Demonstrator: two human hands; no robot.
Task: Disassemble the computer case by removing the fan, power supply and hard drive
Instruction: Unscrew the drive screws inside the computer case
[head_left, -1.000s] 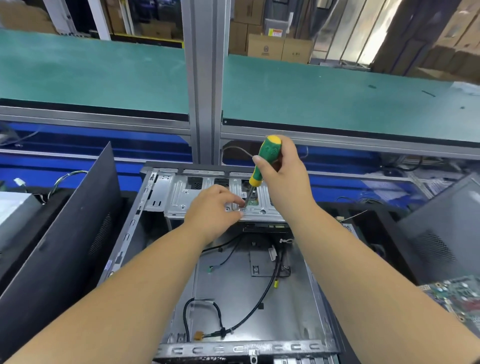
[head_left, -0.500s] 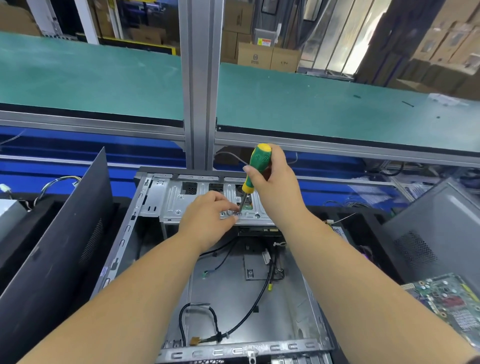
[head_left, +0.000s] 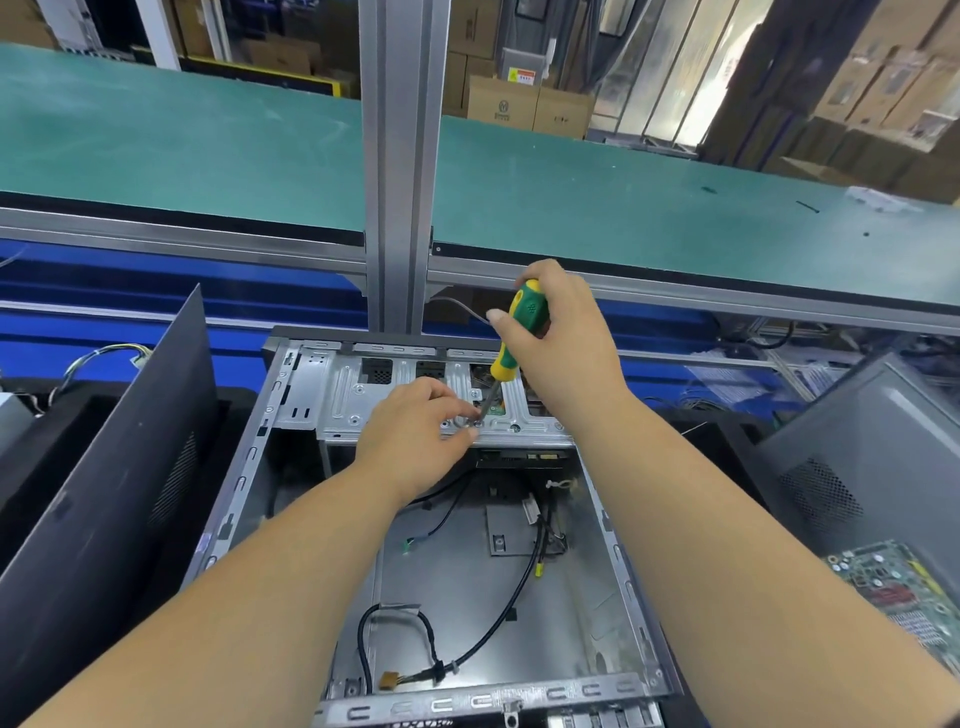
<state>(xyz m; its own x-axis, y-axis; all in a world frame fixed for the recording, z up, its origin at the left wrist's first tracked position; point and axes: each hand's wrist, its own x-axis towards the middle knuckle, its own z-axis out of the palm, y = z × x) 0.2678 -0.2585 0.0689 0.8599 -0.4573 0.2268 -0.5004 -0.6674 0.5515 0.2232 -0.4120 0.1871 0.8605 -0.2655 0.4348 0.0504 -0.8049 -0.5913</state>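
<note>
Gripping the screwdriver (head_left: 521, 332), right hand (head_left: 563, 348) — left hand (head_left: 415, 434) steadying its tip.

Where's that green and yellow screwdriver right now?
In the head view, the screwdriver is just right of centre, gripped by the right hand. Its tip points down at the metal bracket at the far end of the open computer case, beside the left hand.
</note>
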